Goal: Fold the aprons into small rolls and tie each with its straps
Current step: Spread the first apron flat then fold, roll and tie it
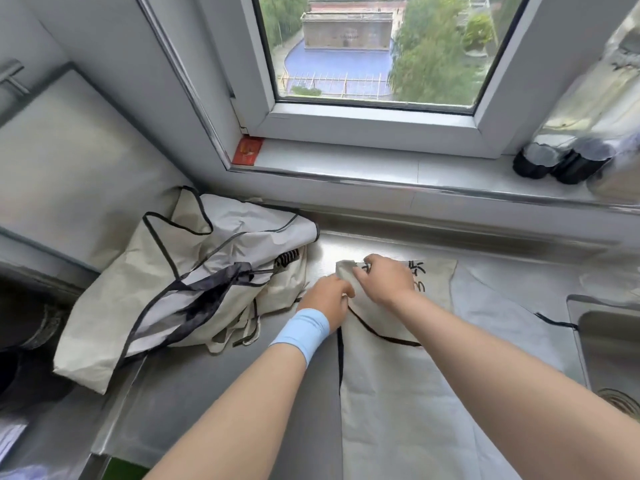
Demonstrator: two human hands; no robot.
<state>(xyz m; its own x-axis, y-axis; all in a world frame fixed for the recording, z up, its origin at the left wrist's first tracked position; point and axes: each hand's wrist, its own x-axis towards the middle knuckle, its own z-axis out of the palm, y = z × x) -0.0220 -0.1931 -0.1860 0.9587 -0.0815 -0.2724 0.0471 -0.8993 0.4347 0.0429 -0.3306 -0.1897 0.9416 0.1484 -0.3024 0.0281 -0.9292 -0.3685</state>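
A beige apron (398, 393) with black trim and black printed characters lies flat on the steel counter, running from the near edge toward the window. At its far left corner my left hand (327, 299) and my right hand (384, 280) both pinch the cloth, which is lifted and turned over into a small fold there. A black strap (381, 336) curves across the apron just below my hands. A loose heap of several more aprons (194, 271), beige and pale grey with black edging, sits to the left.
The steel counter (214, 393) runs under a window sill (381, 168). A sink (613, 344) opens at the right edge. Dark bottles (561, 164) stand on the sill at right, a red card (246, 152) at its left. A white board leans at far left.
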